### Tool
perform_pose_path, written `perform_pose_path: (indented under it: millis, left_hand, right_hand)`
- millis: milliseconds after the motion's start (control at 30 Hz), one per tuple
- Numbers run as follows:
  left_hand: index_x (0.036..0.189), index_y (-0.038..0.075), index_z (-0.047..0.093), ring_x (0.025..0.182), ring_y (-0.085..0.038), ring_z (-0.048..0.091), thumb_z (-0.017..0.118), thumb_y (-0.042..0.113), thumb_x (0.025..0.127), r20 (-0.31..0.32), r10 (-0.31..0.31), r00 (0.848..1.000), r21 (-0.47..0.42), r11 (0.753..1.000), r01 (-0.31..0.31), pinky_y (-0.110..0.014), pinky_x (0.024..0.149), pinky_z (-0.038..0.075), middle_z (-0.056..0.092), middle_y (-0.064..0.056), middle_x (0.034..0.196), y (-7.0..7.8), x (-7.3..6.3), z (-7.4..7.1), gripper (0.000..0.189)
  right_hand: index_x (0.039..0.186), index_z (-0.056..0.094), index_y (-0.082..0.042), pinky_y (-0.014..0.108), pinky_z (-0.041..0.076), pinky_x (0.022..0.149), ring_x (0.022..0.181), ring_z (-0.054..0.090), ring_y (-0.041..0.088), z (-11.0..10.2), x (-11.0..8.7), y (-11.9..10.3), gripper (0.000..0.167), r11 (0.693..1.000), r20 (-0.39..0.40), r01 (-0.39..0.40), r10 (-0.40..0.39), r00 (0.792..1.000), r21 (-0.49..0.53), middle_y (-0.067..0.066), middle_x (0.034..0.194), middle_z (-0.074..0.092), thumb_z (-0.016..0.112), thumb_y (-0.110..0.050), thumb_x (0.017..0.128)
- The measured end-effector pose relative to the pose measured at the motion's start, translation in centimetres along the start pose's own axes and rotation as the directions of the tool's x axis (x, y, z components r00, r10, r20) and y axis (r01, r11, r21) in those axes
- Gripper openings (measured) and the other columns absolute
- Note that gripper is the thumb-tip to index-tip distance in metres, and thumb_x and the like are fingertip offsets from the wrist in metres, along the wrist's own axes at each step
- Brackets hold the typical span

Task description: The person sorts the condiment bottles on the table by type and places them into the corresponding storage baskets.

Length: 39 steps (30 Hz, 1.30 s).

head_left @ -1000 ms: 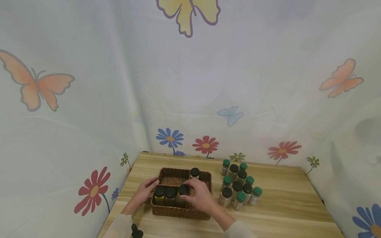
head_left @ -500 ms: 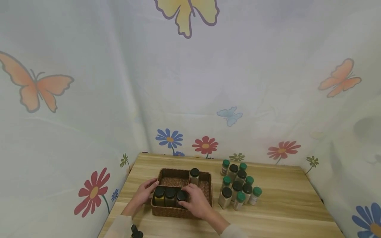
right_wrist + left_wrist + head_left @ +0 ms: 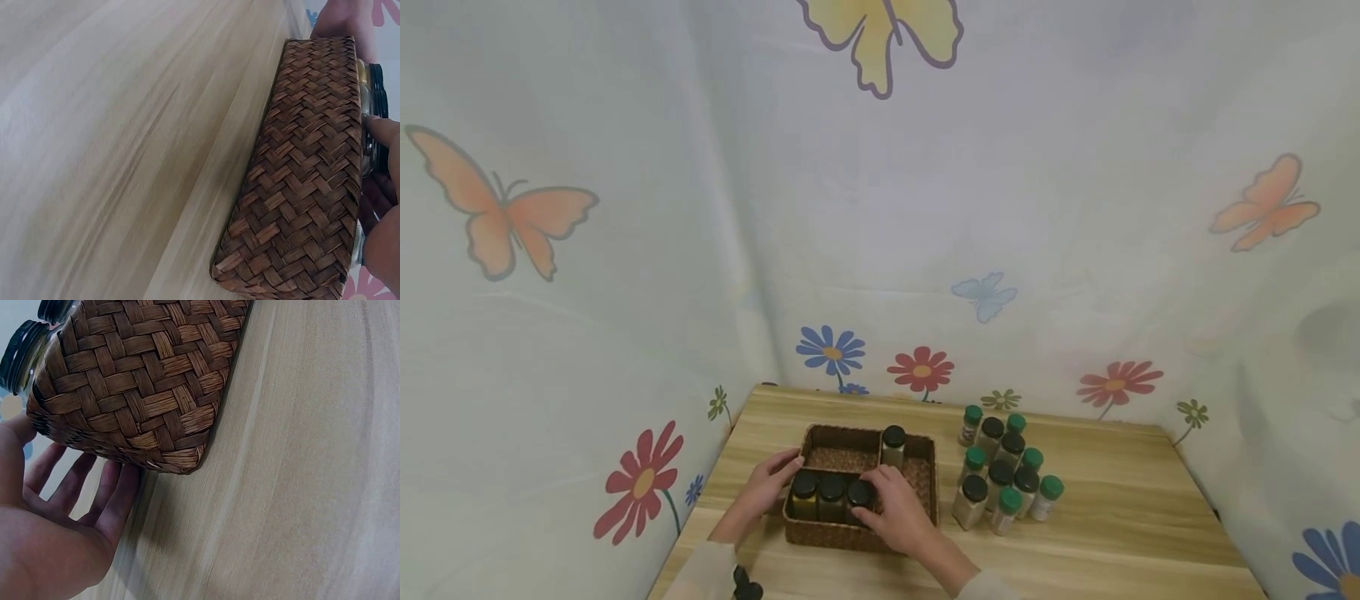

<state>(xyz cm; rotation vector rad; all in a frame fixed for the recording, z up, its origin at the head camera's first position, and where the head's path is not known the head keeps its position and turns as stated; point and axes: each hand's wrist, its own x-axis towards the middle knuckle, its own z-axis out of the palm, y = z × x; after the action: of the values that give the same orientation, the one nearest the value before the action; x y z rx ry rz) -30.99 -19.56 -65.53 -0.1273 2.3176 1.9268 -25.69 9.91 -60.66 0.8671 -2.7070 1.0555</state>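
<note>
1. Head: my R hand (image 3: pixel 899 510) pinched a blk-lidded jar (image 3: pixel 861 492) in basket's (image 3: pixel 842 536) front-left compartment, prob. keeping it upright.
2. L wrist: my L hand (image 3: pixel 65 528), fingers apart, touched basket end, prob. steadying.
3. R wrist: wall hid jar's base, prob. why I gripped high.

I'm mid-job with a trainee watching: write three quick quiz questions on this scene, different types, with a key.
1. In the head view, how many jars show in the front row of the basket?
2. True or false: the left hand grips a jar.
3. Fill in: the right hand holds the jar topped in ___.

Key: 1. Three. 2. False; it is at the basket's left end. 3. Black.
</note>
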Motion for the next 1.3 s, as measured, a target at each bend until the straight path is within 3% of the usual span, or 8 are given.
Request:
perform_pose_path:
  millis: [167,400,567,700,800,1100,1300]
  left_hand:
    - [0.153,0.003,0.055,0.136,-0.046,0.056,0.065,0.042,0.106,-0.002,0.012,1.0,0.007,1.0,-0.012,-0.051,0.102,0.056,0.055,-0.025,0.152,-0.2,0.0,0.1,0.061]
    - [0.153,0.003,0.054,0.137,-0.047,0.055,0.066,0.042,0.106,0.0,0.004,1.0,-0.001,1.0,-0.004,-0.051,0.102,0.056,0.054,-0.025,0.153,-0.1,-0.1,0.3,0.062]
    - [0.154,0.003,0.054,0.137,-0.047,0.055,0.064,0.042,0.107,0.0,0.0,1.0,0.01,1.0,0.0,-0.051,0.101,0.056,0.053,-0.026,0.154,0.1,-0.1,0.3,0.062]
    - [0.154,0.004,0.053,0.138,-0.047,0.054,0.064,0.042,0.107,0.0,-0.007,1.0,0.008,1.0,0.007,-0.051,0.101,0.057,0.053,-0.026,0.154,0.2,-0.2,0.2,0.061]
    - [0.155,0.004,0.053,0.138,-0.047,0.054,0.064,0.042,0.107,0.001,-0.004,1.0,0.013,1.0,0.004,-0.051,0.101,0.057,0.052,-0.026,0.154,0.2,-0.3,0.1,0.062]
    - [0.155,0.004,0.052,0.138,-0.047,0.054,0.061,0.04,0.109,0.001,0.004,1.0,0.026,1.0,-0.004,-0.053,0.103,0.056,0.052,-0.025,0.155,0.3,-0.5,-0.1,0.06]
    - [0.155,0.004,0.052,0.139,-0.048,0.052,0.063,0.041,0.108,0.001,-0.001,1.0,0.019,1.0,0.001,-0.052,0.101,0.057,0.052,-0.026,0.155,0.2,-0.4,0.0,0.061]
  right_hand:
    - [0.134,0.067,-0.01,0.037,0.056,0.088,0.109,0.059,0.015,-0.3,-0.2,-0.1,0.048,0.999,0.022,-0.031,0.03,0.999,0.019,0.0,0.122,0.064,0.079,-0.039,0.098]
    - [0.141,0.064,-0.012,0.033,0.058,0.082,0.106,0.067,0.025,-2.8,-1.3,0.2,0.05,0.981,0.053,-0.11,0.103,0.993,0.159,0.003,0.126,0.066,0.079,-0.035,0.098]
    - [0.135,0.067,-0.012,0.038,0.059,0.082,0.105,0.067,0.025,-6.7,-3.1,1.4,0.045,0.989,-0.052,-0.135,0.138,0.989,0.066,-0.002,0.119,0.066,0.078,-0.036,0.099]
    - [0.129,0.071,-0.013,0.041,0.059,0.082,0.103,0.068,0.022,-9.5,-4.9,3.3,0.043,0.982,-0.166,-0.188,0.18,0.97,-0.034,-0.003,0.115,0.068,0.085,-0.031,0.093]
    - [0.126,0.072,-0.009,0.045,0.06,0.086,0.107,0.068,0.024,-11.1,-6.2,4.8,0.043,0.972,-0.213,-0.227,0.21,0.954,-0.055,0.002,0.114,0.069,0.089,-0.022,0.089]
    - [0.124,0.073,-0.006,0.042,0.061,0.085,0.105,0.069,0.022,-12.8,-8.6,7.3,0.043,0.949,-0.217,-0.315,0.304,0.928,-0.018,0.004,0.115,0.07,0.09,-0.021,0.088]
    - [0.123,0.073,-0.004,0.041,0.06,0.086,0.104,0.069,0.022,-12.6,-8.8,7.3,0.043,0.943,-0.186,-0.322,0.303,0.935,-0.082,0.004,0.114,0.07,0.09,-0.02,0.087]
